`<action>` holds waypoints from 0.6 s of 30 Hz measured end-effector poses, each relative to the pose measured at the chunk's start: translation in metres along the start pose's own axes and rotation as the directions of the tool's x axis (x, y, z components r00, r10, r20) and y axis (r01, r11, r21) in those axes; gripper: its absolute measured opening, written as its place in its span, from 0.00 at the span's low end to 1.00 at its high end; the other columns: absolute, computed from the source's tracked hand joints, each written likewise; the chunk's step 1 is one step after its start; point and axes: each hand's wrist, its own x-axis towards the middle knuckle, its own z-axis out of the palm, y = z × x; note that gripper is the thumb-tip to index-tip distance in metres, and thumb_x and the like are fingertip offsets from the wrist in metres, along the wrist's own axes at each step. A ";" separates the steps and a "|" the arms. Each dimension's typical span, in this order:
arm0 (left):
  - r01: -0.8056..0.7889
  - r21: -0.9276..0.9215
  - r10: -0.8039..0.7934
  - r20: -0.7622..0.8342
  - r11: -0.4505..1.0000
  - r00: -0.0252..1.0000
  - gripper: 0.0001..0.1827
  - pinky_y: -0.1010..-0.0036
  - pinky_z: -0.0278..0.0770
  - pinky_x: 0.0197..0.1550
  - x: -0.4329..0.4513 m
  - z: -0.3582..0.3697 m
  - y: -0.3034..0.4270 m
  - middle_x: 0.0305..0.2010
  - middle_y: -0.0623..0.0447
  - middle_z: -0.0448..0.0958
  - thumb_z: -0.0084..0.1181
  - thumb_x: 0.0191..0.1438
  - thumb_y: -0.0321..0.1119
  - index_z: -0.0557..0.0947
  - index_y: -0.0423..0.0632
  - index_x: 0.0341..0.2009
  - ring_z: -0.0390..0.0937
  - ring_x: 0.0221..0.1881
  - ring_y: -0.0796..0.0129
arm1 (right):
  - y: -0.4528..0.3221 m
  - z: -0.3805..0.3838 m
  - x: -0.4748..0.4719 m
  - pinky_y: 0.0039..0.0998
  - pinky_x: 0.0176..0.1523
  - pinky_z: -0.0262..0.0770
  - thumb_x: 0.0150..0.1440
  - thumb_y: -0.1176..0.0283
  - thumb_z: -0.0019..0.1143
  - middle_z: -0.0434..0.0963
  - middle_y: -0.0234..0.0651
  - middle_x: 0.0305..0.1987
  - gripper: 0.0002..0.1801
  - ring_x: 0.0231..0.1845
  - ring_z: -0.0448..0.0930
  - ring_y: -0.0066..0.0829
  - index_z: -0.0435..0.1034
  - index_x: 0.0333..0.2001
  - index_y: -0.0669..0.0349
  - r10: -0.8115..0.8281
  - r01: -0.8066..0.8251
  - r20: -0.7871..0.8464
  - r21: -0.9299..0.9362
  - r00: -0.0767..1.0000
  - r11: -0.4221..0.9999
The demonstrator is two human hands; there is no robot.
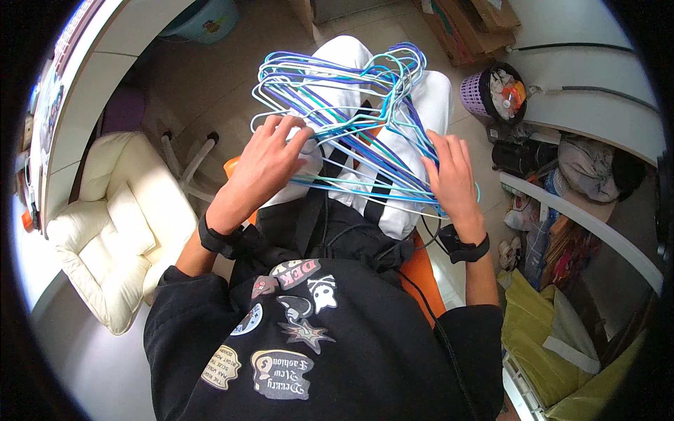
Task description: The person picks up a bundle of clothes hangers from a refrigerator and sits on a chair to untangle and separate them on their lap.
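Observation:
A tangled bundle of clothes hangers (363,126) in blue, white, teal and purple lies across the lap of white trousers, its hooks gathered at the upper right. My left hand (276,152) is at the bundle's left end, its fingers bent over the hanger edges; whether they grip is unclear. At the right end, my right hand (450,168) touches the hanger corners with its thumb and fingers, and part of its contact is hidden. Both wrists wear black bands.
A cream padded chair (126,221) stands at left. To the right are a purple waste basket (476,94) with rubbish in it, cardboard (463,31), bags and a green cushion-like item (532,326). A blue basin (208,23) sits at the upper left. An orange seat (424,279) is beneath the person.

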 end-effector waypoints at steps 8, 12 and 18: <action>-0.015 -0.006 0.014 -0.030 1.000 0.999 0.16 0.62 0.74 0.48 -0.002 -0.003 -0.004 0.44 0.49 0.75 0.55 0.52 0.22 0.76 0.45 0.47 0.75 0.45 0.54 | -0.008 0.001 -0.009 0.39 0.49 0.72 0.52 0.78 0.65 0.72 0.40 0.44 0.22 0.45 0.74 0.42 0.72 0.51 0.64 -0.024 0.022 -0.026 -0.056 0.999 0.998; 0.083 -0.217 -0.060 0.111 0.973 0.992 0.16 0.60 0.76 0.42 -0.004 -0.015 0.000 0.42 0.46 0.75 0.53 0.54 0.19 0.75 0.43 0.48 0.77 0.41 0.50 | -0.008 0.001 -0.011 0.38 0.50 0.72 0.52 0.78 0.65 0.72 0.40 0.44 0.19 0.46 0.74 0.42 0.73 0.49 0.64 0.013 -0.014 -0.062 -0.026 0.998 1.000; 0.051 -0.436 0.002 0.120 0.899 0.993 0.18 0.60 0.75 0.36 -0.015 -0.045 0.009 0.40 0.44 0.75 0.53 0.55 0.18 0.73 0.42 0.51 0.78 0.37 0.46 | -0.017 -0.022 -0.014 0.39 0.43 0.74 0.57 0.77 0.61 0.75 0.44 0.39 0.14 0.39 0.78 0.44 0.73 0.48 0.64 0.179 -0.159 -0.073 0.223 0.981 0.962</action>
